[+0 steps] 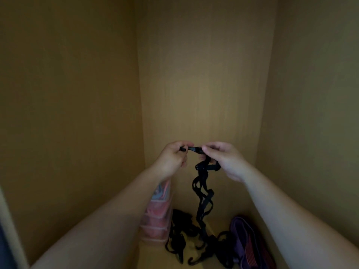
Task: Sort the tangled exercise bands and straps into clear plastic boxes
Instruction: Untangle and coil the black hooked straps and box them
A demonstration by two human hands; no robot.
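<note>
A black strap point(203, 193) hangs in loops from both my hands, raised in front of the back wall of a wooden cupboard. My left hand point(172, 159) grips one end of its black buckle point(193, 149), and my right hand point(225, 159) pinches the other end and the strap below it. The strap's lower part runs down into a tangled pile of black straps point(180, 232) on the cupboard floor. A stack of clear plastic boxes point(158, 216) with pink and red contents stands at the lower left, partly hidden behind my left forearm.
Purple bands with a red striped piece point(246, 243) lie on the floor at the right. Wooden walls point(77, 94) close the space on the left, back and right. The light is dim.
</note>
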